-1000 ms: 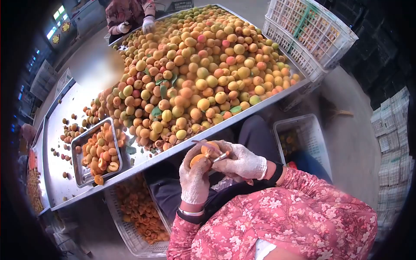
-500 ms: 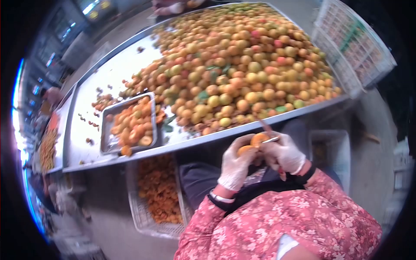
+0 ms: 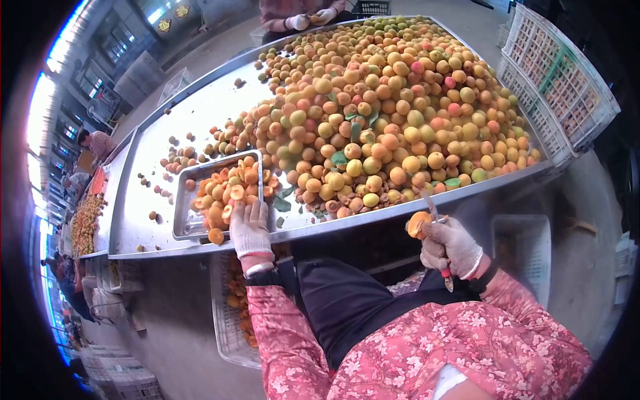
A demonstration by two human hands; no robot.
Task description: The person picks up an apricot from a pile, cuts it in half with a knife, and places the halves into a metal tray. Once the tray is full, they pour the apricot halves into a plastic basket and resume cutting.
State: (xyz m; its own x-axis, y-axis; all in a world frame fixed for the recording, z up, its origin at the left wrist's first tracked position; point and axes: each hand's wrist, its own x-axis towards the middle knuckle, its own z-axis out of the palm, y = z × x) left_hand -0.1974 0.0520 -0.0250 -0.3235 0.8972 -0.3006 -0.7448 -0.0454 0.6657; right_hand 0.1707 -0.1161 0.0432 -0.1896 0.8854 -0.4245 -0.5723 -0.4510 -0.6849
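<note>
My left hand (image 3: 250, 230), in a white glove, reaches over the near right corner of a metal tray (image 3: 181, 218). Its fingers are stretched out and touch the orange apricot halves (image 3: 225, 190) heaped inside. In front of my lap, my gloved right hand (image 3: 455, 247) is closed around a knife (image 3: 445, 273), whose red part shows below the fist. An apricot half (image 3: 418, 225) sits at that hand's fingertips, its cut face visible. Whole apricots (image 3: 400, 127) lie in a large pile on the metal table (image 3: 143, 200), just beyond both hands.
Below the table edge stands a crate (image 3: 230, 343) of apricot pieces. A pale bin (image 3: 541, 257) is at my right, and white crates (image 3: 557, 80) lean at the table's right end. Across the table, another person's gloved hands (image 3: 312, 19) work. More people are at far left.
My left hand has left the right hand and moved left to the tray. The right hand keeps the knife and an apricot half, shifting slightly right and down. My view has tilted.
</note>
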